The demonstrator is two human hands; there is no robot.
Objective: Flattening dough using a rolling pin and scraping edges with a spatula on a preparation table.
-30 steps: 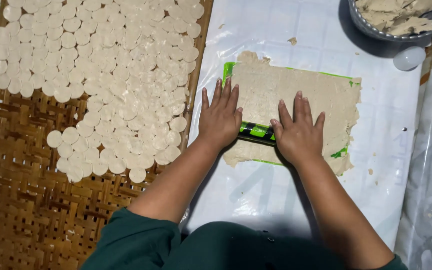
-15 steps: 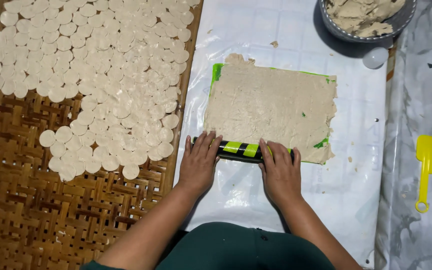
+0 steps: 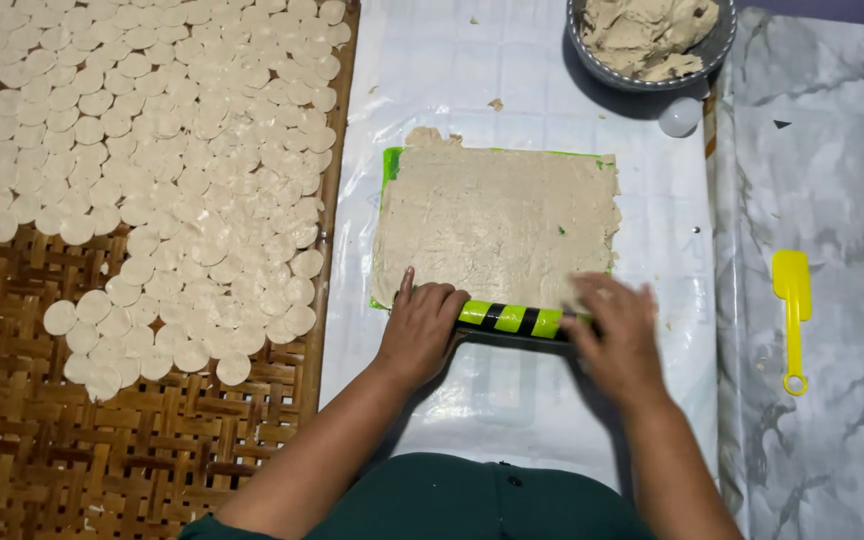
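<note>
A flat sheet of beige dough (image 3: 497, 225) lies on a green mat (image 3: 390, 165) over white plastic sheeting (image 3: 512, 95). At the dough's near edge sits a green and black striped roller (image 3: 510, 319). My left hand (image 3: 422, 330) presses on its left end, fingers curled over it. My right hand (image 3: 617, 335) rests on its right end and is blurred by motion.
A woven bamboo tray (image 3: 42, 450) on the left carries several small round dough discs (image 3: 152, 150). A grey bowl of dough (image 3: 647, 35) stands at the top right, a small white ball (image 3: 680, 116) beside it. A yellow spatula (image 3: 792, 310) lies on the marble-patterned cover at right.
Both hands have drawn the roller from the middle of the dough back to its near edge. The dough sheet now looks flatter and more squared.
</note>
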